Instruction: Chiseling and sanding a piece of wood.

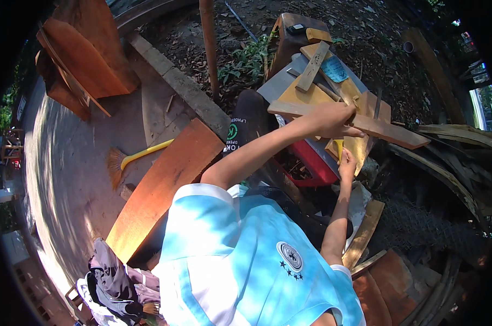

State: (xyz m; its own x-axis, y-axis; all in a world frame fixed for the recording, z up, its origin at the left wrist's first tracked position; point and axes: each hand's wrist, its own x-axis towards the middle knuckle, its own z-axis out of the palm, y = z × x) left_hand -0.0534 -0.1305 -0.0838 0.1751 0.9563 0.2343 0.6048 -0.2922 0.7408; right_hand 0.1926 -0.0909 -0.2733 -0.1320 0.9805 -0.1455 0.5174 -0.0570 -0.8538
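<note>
Outdoors, left hand presses long wooden plank — pale, rough.

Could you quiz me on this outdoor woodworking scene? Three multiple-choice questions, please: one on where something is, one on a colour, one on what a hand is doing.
1. Where does the broom lie?
A. On the pale ground, left of the large board
B. On the workbench
C. In the red crate

2. What colour is the broom's handle?
A. Blue
B. Yellow
C. Black

3. What is the left hand doing?
A. Hanging free
B. Resting on the long wooden plank
C. Holding the broom

Answers: 1 A, it lies beside the large board; 2 B, the handle is bright yellow; 3 B, the hand lies on the plank.
</note>
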